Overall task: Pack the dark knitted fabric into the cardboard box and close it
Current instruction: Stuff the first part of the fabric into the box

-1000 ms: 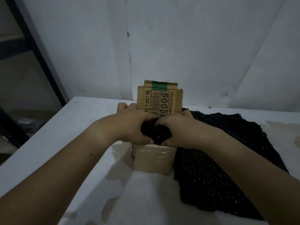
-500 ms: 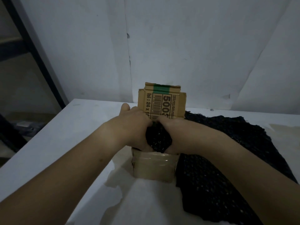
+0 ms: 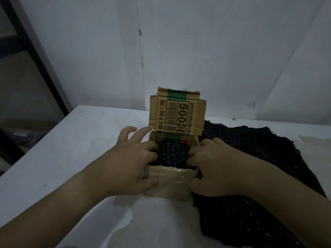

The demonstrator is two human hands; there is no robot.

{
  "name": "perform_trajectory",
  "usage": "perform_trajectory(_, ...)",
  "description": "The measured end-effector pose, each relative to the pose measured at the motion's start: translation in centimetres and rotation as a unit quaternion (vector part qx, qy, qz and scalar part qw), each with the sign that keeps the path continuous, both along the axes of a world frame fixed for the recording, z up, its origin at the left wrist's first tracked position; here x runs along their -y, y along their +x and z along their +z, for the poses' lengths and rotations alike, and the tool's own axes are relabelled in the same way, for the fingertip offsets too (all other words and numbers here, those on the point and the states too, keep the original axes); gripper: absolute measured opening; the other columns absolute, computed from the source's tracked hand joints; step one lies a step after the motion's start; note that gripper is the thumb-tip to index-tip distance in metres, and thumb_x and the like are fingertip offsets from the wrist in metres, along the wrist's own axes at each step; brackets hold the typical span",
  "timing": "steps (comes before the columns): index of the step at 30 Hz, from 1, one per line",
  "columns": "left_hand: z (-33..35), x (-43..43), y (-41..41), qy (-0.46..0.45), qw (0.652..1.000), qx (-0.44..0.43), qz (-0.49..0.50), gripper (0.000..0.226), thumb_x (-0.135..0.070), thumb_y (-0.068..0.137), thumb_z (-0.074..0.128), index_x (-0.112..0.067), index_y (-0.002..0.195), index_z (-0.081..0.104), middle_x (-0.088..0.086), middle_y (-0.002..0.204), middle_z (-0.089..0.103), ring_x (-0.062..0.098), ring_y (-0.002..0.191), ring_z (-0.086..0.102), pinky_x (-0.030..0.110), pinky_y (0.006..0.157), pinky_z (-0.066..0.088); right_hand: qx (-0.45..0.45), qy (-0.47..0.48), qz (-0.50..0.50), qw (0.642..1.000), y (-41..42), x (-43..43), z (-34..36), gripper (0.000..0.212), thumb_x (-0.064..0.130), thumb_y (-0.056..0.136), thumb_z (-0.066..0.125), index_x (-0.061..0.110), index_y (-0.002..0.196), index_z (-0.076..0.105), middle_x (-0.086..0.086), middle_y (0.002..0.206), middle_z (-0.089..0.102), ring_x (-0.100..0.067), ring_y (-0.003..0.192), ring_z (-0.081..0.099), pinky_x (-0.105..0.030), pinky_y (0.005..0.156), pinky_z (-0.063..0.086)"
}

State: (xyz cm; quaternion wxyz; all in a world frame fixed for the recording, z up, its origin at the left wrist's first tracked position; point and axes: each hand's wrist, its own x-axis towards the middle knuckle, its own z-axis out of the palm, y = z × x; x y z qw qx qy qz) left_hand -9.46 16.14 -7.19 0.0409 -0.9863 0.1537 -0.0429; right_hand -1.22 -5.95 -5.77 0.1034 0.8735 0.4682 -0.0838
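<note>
A small cardboard box (image 3: 170,185) stands at the table's middle, its printed lid flap (image 3: 177,115) upright at the back. A bunched part of the dark knitted fabric (image 3: 172,154) fills the box's opening. The rest of the fabric trails over the right wall and lies spread on the table to the right. My left hand (image 3: 132,167) is at the box's left side, thumb on the taped front wall, fingers spread, some pushing into the fabric. My right hand (image 3: 213,169) is at the right side, fingers curled into the fabric at the box's edge.
The white table (image 3: 71,158) ends at a left edge, with a dark metal frame (image 3: 35,56) and dim floor clutter beyond it. A white wall stands close behind the box. Pale paper covers the table's near part.
Both hands have moved apart from the middle of the opening to the box's sides. The fabric bundle now sits lower in the box, and more of the lid flap shows.
</note>
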Motion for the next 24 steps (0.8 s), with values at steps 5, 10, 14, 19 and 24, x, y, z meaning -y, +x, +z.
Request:
perform_trajectory(5,-0.7,0.0,-0.1,-0.006,1.000,0.013,0.000,0.054,-0.074,0.082,0.038,-0.034,0.095,0.073,-0.013,0.125,0.058,0.022,0.147,0.018,0.046,0.111,0.008,0.023,0.022,0.011,0.999,-0.1,0.5,-0.5,0.073,0.069,0.067,0.015,0.031,0.101,0.067,0.007,0.108,0.056,-0.022,0.099,0.046,-0.037,0.087,0.037)
perform_trajectory(10,-0.8,0.0,-0.1,-0.015,1.000,0.026,0.005,0.054,-0.075,0.081,0.041,-0.033,0.094,0.071,-0.010,0.126,0.058,0.022,0.147,0.021,0.047,0.112,0.010,0.056,0.044,0.011,0.997,-0.3,0.7,-0.5,0.054,0.059,0.076,0.039,0.028,0.113,0.063,0.003,0.115,0.056,-0.024,0.105,0.046,-0.040,0.093,0.038)
perform_trajectory(14,-0.1,0.2,-1.4,-0.066,0.994,0.088,0.008,0.054,-0.076,0.075,0.050,-0.030,0.098,0.065,-0.007,0.131,0.056,0.020,0.140,0.034,0.042,0.110,0.016,0.054,0.139,0.018,0.989,-1.0,3.0,0.5,0.043,0.059,0.075,0.057,0.034,0.110,0.060,0.013,0.119,0.057,-0.017,0.116,0.049,-0.035,0.095,0.041)
perform_trajectory(19,1.2,5.3,-3.1,-0.193,0.969,0.141,-0.060,0.033,-0.052,0.083,0.061,-0.026,0.102,0.065,-0.008,0.128,0.057,0.012,0.124,0.049,0.036,0.100,0.033,0.010,0.258,-0.052,0.965,-1.7,8.5,-0.1,0.051,0.065,0.079,0.058,0.041,0.124,0.055,0.026,0.132,0.048,0.003,0.126,0.039,-0.007,0.102,0.023)
perform_trajectory(24,-0.8,12.5,-2.0,-0.363,0.930,0.039,-0.043,0.023,-0.043,0.092,0.057,-0.036,0.114,0.058,-0.024,0.131,0.049,-0.015,0.121,0.038,0.010,0.103,0.024,0.012,0.317,-0.173,0.933,-1.7,13.2,-3.1,0.057,0.053,0.079,0.067,0.035,0.131,0.054,0.021,0.128,0.054,-0.001,0.122,0.047,-0.016,0.101,0.032)
